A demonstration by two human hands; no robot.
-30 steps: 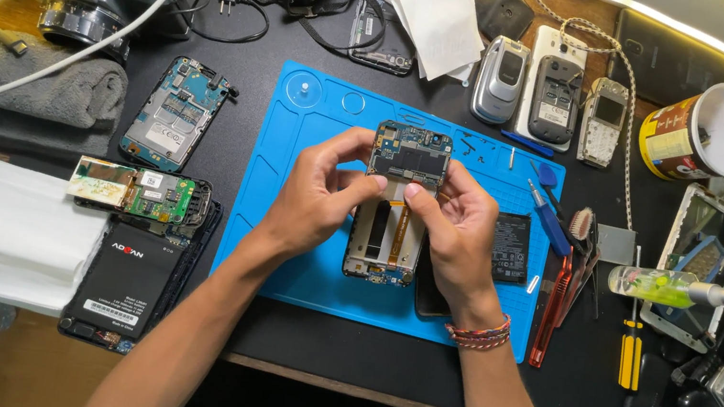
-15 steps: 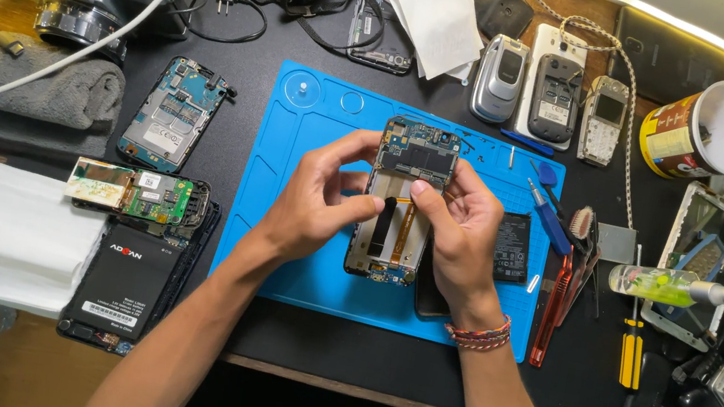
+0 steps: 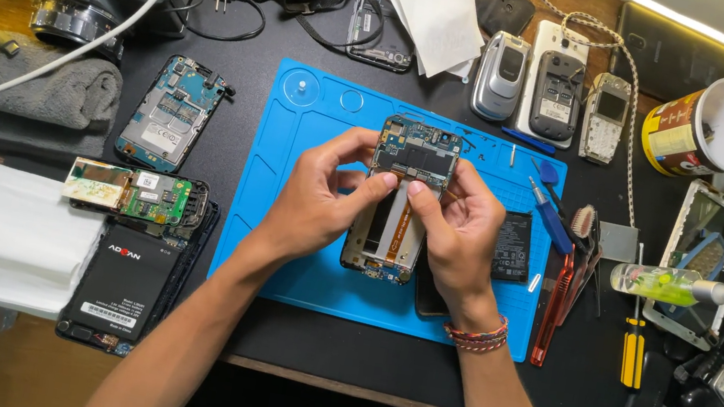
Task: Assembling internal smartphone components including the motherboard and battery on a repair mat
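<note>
both hands grip an opened phone [image 3: 403, 202] with its circuit board bare, over the middle of the blue mat [image 3: 292, 154] near the desk's front edge. the left hand [image 3: 319, 202] pinches its left side, fingers curled. the right hand [image 3: 462, 234] clasps the right side, thumb pressed on the board; a black battery [image 3: 513, 247] lies just beside it.

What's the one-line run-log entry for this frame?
left hand: holds opened phone | right hand: holds same phone, thumb on circuit board | under: blue mat | beside: black battery

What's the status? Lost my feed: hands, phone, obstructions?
Left hand and right hand both grip opened phone over blue mat. Battery beside. Nothing blocking.
</note>
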